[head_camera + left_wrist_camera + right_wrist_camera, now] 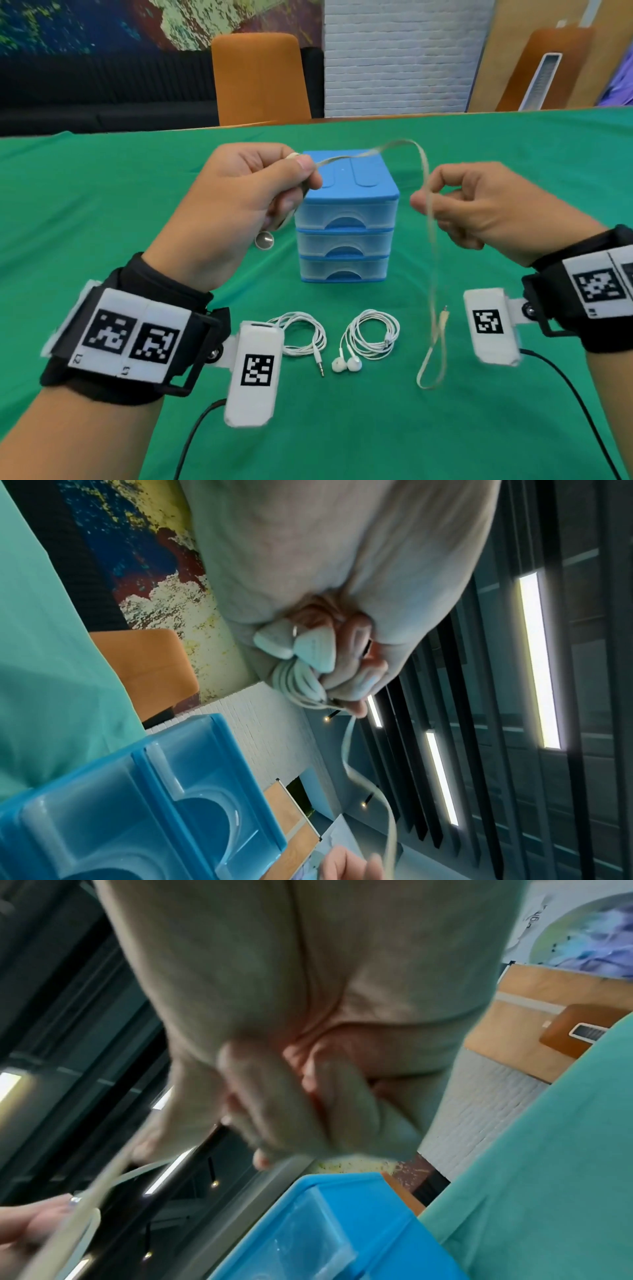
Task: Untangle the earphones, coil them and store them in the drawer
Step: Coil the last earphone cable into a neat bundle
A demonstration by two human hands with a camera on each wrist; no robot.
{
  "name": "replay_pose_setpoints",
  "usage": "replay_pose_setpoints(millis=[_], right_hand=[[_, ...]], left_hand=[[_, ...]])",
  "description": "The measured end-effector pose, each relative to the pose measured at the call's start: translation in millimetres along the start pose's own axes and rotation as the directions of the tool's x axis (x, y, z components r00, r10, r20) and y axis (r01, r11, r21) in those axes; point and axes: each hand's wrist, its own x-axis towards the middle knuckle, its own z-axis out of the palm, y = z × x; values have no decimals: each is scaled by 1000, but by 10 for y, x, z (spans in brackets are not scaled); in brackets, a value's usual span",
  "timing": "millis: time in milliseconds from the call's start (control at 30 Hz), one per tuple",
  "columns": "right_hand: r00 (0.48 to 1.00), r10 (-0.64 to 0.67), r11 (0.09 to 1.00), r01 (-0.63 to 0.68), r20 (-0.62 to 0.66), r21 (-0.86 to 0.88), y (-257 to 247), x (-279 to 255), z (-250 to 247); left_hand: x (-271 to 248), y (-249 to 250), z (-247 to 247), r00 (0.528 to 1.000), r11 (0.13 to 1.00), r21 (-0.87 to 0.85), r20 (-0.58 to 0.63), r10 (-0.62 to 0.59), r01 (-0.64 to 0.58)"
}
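Note:
A flat beige earphone cable (426, 171) arcs between my two raised hands. My left hand (246, 195) grips a wound bundle of it with the earbuds (298, 645), one round earbud (264, 240) dangling below the fist. My right hand (455, 202) pinches the cable between thumb and forefinger; the rest hangs down in a loop (432, 359) to the cloth, its plug (444, 310) near my right wrist. The blue three-drawer unit (346, 219) stands behind the hands, all drawers closed.
Two coiled white earphone sets lie on the green cloth (102, 205) in front of the drawers: one (301, 335) at left, one (371, 334) at right with earbuds (346, 365). An orange chair (260, 78) stands beyond the table's far edge.

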Motion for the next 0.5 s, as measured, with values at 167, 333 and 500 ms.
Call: replay_pose_setpoints(millis=[167, 333, 500], right_hand=[[1000, -29, 945, 26, -6, -325, -9, -14, -85], [802, -480, 846, 316, -355, -430, -455, -185, -30], [817, -576, 668, 451, -26, -591, -637, -206, 481]], left_hand=[[20, -55, 46, 998, 998, 44, -62, -31, 34], [6, -72, 153, 996, 992, 93, -6, -85, 85], [-15, -49, 239, 989, 990, 11, 48, -139, 139]])
